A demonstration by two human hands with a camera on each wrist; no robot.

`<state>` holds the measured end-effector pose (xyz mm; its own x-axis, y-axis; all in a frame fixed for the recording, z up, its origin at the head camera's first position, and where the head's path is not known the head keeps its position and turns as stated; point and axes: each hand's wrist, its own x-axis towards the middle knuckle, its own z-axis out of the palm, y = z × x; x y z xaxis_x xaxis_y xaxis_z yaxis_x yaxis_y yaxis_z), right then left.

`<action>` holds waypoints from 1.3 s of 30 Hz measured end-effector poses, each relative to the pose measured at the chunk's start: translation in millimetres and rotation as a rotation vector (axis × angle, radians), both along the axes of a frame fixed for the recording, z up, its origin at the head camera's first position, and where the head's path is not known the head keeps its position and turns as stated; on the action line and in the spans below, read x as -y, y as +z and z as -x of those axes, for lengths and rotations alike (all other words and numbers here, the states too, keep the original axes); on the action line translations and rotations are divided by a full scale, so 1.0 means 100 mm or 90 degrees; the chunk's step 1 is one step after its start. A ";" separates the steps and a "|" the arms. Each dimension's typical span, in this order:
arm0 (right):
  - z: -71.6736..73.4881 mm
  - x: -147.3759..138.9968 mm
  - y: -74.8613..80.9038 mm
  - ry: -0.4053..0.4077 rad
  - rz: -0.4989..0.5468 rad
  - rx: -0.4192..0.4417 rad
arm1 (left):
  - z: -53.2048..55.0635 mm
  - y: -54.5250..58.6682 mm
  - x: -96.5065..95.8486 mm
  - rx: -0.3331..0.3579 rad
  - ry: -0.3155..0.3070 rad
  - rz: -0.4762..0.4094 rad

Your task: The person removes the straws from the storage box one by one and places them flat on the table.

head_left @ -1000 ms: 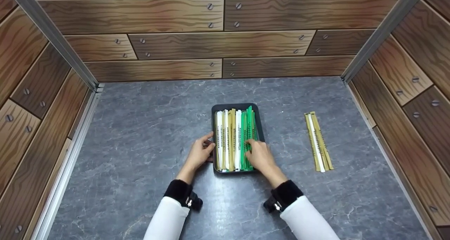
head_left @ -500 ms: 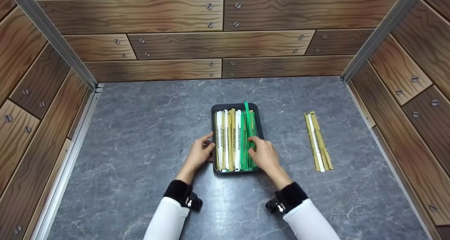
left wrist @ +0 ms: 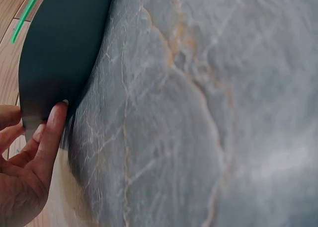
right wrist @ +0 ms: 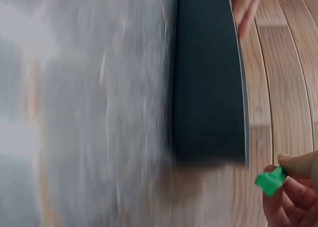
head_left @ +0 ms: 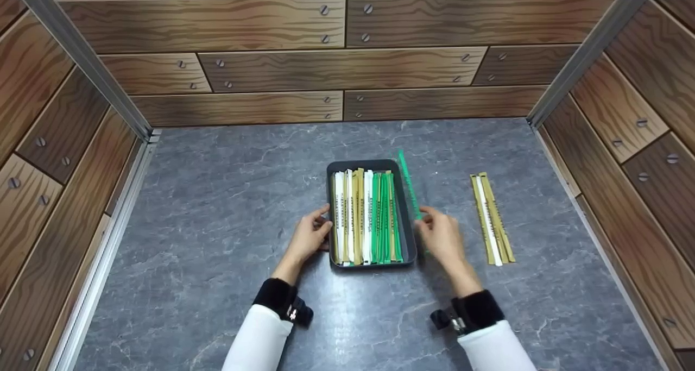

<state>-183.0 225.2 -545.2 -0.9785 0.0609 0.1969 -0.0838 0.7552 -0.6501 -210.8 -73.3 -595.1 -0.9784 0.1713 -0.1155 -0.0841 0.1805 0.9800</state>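
A dark rectangular tray [head_left: 411,246] holds a row of long thin printed packets [head_left: 355,213] in white, tan and green. My left hand [head_left: 308,238] rests its fingertips against the tray's left side, fingers fairly straight. In the left wrist view, a fingertip lies on the dark outer wall [left wrist: 64,53]. Just right of the tray, my right hand [head_left: 442,239] pinches a long thin green packet [head_left: 409,178] that slants away toward the back. The right wrist view shows the packet's flat green end [right wrist: 272,181] between thumb and finger.
To the right of the tray, a small bundle of tan and white packets [head_left: 490,219] lies on the grey marbled tabletop [head_left: 244,186]. Wood-patterned walls [head_left: 347,69] and metal posts [head_left: 592,50] enclose the back and both sides.
My right hand has lifted the green packet out of the tray's right part and moved it right, past the rim. The left hand and the tray have stayed in place.
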 end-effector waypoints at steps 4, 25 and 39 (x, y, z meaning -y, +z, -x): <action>-0.02 -0.33 0.00 -0.040 -0.060 -0.002 | 0.00 0.00 0.00 -0.005 0.000 -0.002; -0.05 -1.63 -0.04 -0.204 -0.126 0.310 | 0.00 -0.01 0.00 -0.054 -0.002 0.042; -0.02 -1.70 -0.14 -0.194 -0.144 0.351 | 0.00 -0.01 0.00 -0.017 0.007 0.002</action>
<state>-181.0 395.0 -558.9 -0.8850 0.3664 -0.2873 0.4542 0.8150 -0.3598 -210.7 -73.7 -596.3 -0.9829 0.1602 -0.0903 -0.0604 0.1827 0.9813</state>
